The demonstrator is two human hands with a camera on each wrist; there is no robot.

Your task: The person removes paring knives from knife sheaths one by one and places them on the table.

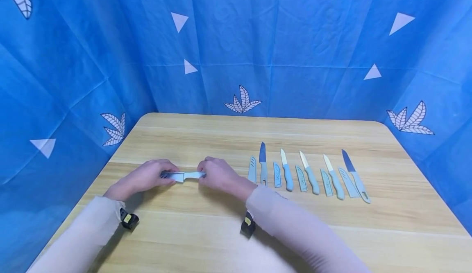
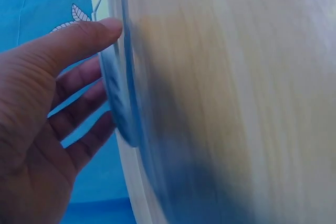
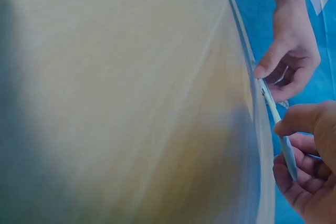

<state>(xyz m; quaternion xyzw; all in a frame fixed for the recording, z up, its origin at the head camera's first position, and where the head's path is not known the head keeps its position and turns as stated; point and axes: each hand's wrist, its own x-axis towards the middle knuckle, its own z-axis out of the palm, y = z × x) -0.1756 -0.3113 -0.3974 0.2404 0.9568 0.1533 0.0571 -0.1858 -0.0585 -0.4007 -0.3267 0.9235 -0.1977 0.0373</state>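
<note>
My left hand pinches a pale blue knife sheath between thumb and fingers, at the left part of the table. From the sheath's right end sticks out a light-coloured knife handle, gripped by my right hand. The knife's blade is hidden. In the left wrist view the thumb presses on one face of the slotted sheath, with fingers behind it. The right wrist view shows the handle between thumb and curled fingers. Sheath and handle lie in one line, just above the table.
On the wooden table, to the right, several unsheathed knives lie in a row, among them a dark-bladed knife and a pale-bladed knife. Beside each lies a flat sheath, such as a slotted one. Blue curtain surrounds the table.
</note>
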